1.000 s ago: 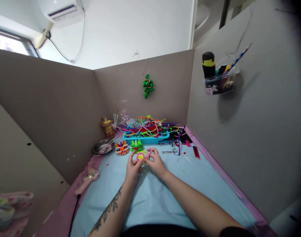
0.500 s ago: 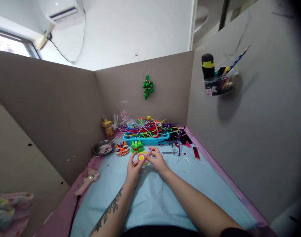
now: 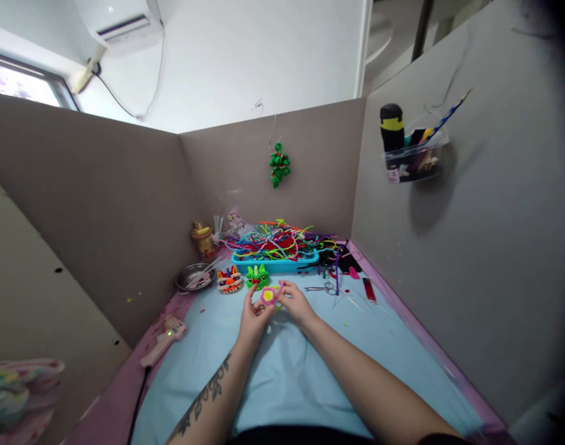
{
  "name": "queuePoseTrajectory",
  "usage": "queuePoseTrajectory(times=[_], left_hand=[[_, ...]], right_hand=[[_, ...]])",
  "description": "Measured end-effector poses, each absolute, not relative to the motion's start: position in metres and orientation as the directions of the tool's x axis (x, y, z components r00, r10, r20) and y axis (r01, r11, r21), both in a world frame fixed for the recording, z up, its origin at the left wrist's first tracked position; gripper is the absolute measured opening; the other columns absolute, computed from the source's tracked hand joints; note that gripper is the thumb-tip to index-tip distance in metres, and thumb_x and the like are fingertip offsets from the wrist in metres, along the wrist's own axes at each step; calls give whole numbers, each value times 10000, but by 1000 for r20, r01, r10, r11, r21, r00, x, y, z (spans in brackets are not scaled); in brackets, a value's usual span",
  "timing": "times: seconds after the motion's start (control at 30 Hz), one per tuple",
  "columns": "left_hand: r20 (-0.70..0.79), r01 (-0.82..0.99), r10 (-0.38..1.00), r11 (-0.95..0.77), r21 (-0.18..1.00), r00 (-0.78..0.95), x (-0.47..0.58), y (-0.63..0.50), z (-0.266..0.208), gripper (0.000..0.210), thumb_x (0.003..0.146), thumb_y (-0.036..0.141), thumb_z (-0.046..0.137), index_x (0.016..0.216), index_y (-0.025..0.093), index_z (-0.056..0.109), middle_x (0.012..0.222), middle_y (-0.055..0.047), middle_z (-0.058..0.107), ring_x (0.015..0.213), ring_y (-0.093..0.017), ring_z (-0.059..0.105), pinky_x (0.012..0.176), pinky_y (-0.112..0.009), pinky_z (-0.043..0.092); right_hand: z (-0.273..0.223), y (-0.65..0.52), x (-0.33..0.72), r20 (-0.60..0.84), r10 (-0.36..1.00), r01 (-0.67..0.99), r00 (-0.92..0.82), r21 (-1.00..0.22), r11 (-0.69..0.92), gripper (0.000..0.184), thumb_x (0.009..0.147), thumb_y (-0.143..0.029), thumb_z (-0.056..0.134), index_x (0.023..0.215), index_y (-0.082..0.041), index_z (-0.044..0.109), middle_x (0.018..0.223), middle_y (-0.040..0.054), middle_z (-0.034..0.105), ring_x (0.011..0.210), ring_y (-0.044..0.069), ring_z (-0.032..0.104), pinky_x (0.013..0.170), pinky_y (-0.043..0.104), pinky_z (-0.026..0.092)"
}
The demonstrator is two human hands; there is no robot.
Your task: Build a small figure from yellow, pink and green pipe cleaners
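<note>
Between the fingers of my left hand is a small pink and yellow pipe-cleaner piece, a yellow middle ringed in pink. My right hand pinches the pink pipe-cleaner strand coming off its right side. Some yellow strand shows behind and below the piece. Just beyond my hands sit a green pipe-cleaner animal head and, to its left, an orange one. Small scissors lie to the right of my right hand.
A blue tray heaped with coloured pipe cleaners stands at the back. A metal bowl and a corded glue gun are at the left. A red strip lies right. Grey panels enclose the table.
The pink ring has turned slightly and moved a little right, with the pink strand now closer around the yellow middle. Both hands keep their hold; the view has shifted slightly.
</note>
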State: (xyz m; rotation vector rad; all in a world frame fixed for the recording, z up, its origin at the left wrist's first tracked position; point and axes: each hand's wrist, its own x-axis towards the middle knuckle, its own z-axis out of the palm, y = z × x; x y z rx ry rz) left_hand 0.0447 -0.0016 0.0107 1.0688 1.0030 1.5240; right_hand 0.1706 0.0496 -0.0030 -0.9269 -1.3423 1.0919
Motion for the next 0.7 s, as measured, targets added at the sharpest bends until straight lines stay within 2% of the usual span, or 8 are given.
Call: queuePoseTrajectory(times=[0.17,0.33,0.5,0.6,0.7], left_hand=[[147,-254,973,-190,948,-180,43,-2,10,901,588,311,753,1334,170,267,600,34,610,476,-72,517,483,-166,365],[175,-283,978,-201,938,-116,42,-1,8,898,612,274,742,1351,165,244,627,22,618,548,-89,560,558,-186,414],[208,-285,974,-225,932,-86,41,4,1,900,627,263,734,1359,184,217,711,6,624,563,-88,567,557,-188,422],[200,-273,972,-227,935,-124,39,5,1,871,623,279,740,1338,193,251,808,-14,633,557,-72,559,540,-178,414],[181,-257,971,-218,941,-159,37,4,2,781,636,305,729,1293,176,327,798,-16,638,555,-74,558,550,-187,422]], right_hand=[[-5,46,168,265,959,-109,-102,-961,254,342,628,-521,665,626,-179,668,1114,91,518,1135,270,447,1013,401,241],[-8,49,173,245,955,-138,-165,-965,224,363,636,-535,660,671,-174,688,1108,108,530,1163,291,422,996,430,267],[-13,52,177,287,946,-84,-152,-957,277,334,660,-512,651,689,-180,683,1138,105,510,1150,273,442,1010,429,258],[-14,52,177,318,940,-62,-126,-948,313,314,690,-500,626,705,-190,677,1139,96,503,1157,258,434,1015,416,263],[-11,49,176,331,934,-51,-133,-944,327,296,696,-485,621,699,-193,667,1116,88,497,1133,251,442,965,390,341]])
